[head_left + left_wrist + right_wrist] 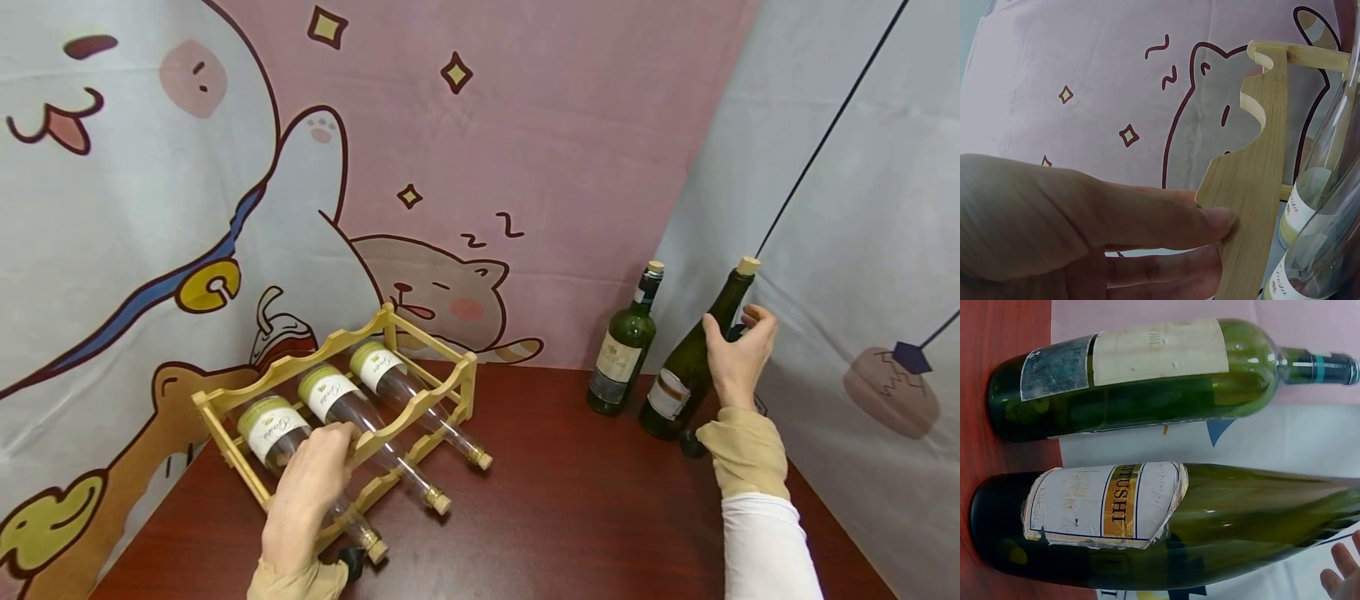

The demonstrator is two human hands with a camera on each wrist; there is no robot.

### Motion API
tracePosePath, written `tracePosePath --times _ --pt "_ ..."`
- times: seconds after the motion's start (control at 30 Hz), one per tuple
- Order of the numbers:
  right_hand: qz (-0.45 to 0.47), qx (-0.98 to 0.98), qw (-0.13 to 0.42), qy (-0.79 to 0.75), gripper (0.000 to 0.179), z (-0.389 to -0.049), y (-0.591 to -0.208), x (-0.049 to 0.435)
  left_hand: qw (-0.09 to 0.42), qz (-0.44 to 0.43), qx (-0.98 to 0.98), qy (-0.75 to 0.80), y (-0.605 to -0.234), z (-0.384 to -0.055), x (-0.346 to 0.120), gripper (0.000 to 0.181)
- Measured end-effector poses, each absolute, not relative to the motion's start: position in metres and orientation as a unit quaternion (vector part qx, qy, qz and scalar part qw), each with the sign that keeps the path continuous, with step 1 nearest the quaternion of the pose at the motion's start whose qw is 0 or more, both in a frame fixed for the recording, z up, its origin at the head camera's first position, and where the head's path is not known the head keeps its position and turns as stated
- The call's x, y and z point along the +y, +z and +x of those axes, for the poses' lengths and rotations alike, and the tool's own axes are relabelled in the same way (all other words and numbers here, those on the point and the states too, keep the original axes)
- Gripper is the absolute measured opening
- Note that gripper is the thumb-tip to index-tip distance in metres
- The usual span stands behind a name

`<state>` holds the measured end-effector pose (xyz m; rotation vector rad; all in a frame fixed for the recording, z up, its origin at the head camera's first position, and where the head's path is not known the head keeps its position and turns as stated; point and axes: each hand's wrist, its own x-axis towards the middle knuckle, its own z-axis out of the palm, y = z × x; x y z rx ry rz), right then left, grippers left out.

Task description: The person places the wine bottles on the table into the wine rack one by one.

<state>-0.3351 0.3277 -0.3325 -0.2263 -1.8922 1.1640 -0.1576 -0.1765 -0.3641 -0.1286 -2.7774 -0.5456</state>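
My left hand (309,479) grips the front upper rail of a light wooden wine rack (408,417). In the left wrist view, the thumb presses one face of that rail (1250,206) and the fingers lie behind it. Three clear corked bottles lie in the rack, among them a middle bottle (333,396), their necks toward the front right. On the right, my right hand (738,358) is beside the neck of a corked green wine bottle (686,375) standing on the table. Its thumb and fingers are spread; in the right wrist view the visible fingertips (1344,572) are apart from the glass.
A second green wine bottle (622,358), with a cream and grey label, stands upright just left of the first. The dark red table (540,500) ends against a printed cloth backdrop (570,150). Bottle necks stick out past the rack's front.
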Motion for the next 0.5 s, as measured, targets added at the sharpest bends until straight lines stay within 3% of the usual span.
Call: tracePosePath --times 0.5 --pt "-0.117 -0.799 0.338 0.483 0.068 -0.355 -0.317 0.336 0.153 -0.044 -0.969 -0.186 -0.364 -0.157 -0.176 0.016"
